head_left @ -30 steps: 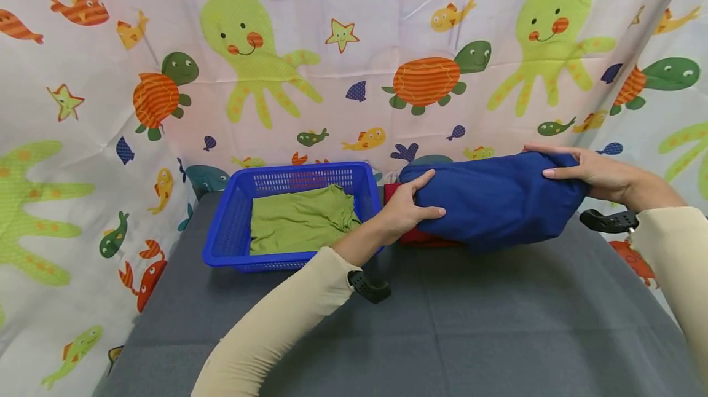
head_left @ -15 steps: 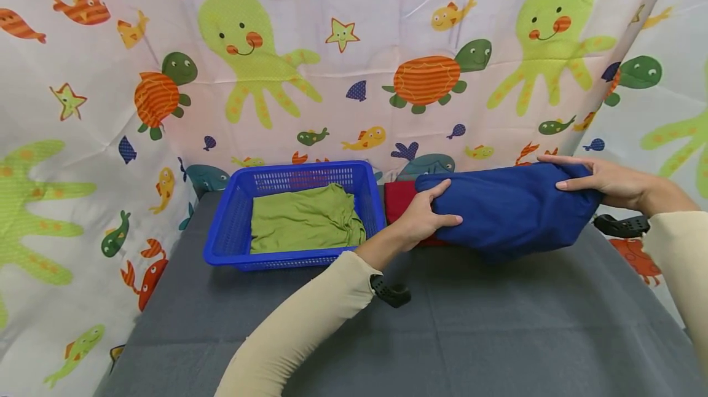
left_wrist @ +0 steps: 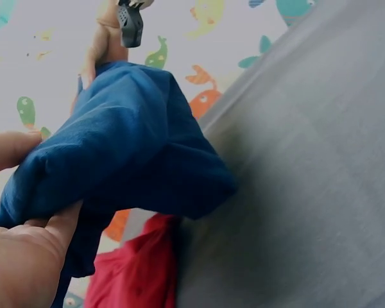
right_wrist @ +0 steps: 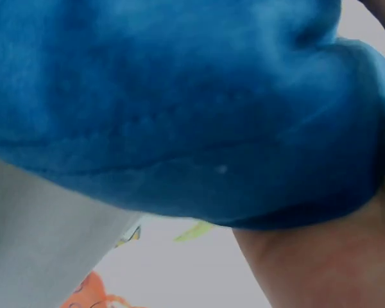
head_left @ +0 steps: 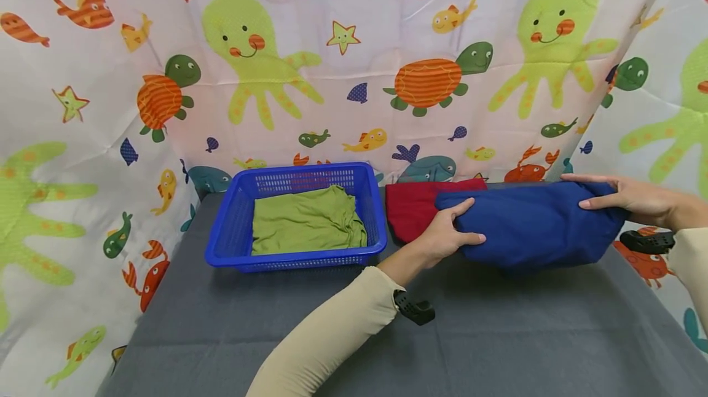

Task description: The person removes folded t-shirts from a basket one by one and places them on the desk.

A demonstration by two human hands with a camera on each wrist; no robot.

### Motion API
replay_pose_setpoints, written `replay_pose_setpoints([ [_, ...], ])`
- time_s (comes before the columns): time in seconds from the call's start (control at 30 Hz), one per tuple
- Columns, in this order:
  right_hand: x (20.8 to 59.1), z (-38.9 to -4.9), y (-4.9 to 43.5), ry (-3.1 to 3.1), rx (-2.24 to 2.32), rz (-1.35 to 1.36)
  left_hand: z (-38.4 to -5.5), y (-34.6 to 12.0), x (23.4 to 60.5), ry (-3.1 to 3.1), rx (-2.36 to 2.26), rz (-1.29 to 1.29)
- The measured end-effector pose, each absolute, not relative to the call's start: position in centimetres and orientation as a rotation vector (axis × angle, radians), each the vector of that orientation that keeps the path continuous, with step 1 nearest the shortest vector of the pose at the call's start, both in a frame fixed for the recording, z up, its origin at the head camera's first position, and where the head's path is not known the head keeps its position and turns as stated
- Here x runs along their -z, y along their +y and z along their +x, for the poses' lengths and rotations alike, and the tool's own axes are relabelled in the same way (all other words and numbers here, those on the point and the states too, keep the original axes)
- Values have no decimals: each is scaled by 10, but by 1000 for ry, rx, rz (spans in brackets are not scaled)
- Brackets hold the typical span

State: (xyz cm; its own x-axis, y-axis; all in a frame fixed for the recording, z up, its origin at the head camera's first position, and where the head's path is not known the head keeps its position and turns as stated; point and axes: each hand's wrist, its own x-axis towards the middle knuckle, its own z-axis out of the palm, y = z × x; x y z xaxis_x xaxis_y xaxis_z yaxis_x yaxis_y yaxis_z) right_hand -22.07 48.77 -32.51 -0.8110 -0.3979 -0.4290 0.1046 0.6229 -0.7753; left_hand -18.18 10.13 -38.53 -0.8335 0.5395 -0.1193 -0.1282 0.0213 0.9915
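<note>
A folded blue cloth hangs stretched between both hands, above the right side of the table. My left hand grips its left end, the thumb in front. At the other end my right hand pinches the cloth, most of its fingers hidden behind the fabric. A stitched seam on the blue cloth fills much of the right wrist view. Just behind and left of it, a red cloth lies on the table, partly covered from view by the blue one.
A blue plastic basket with perforated sides stands left of the red cloth, a green cloth lying inside. The dark grey table meets a patterned curtain at the back and sides.
Both hands have carried the blue cloth to the right and slightly down. More of the red cloth now shows behind it. The basket and green cloth stay in place.
</note>
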Motion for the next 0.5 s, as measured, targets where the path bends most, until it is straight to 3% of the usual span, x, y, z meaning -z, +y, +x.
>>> replay_pose_setpoints([
  [0.5, 372, -198, 514, 2114, 1119, -121, -155, 124, 427, 1839, -1753, 365],
])
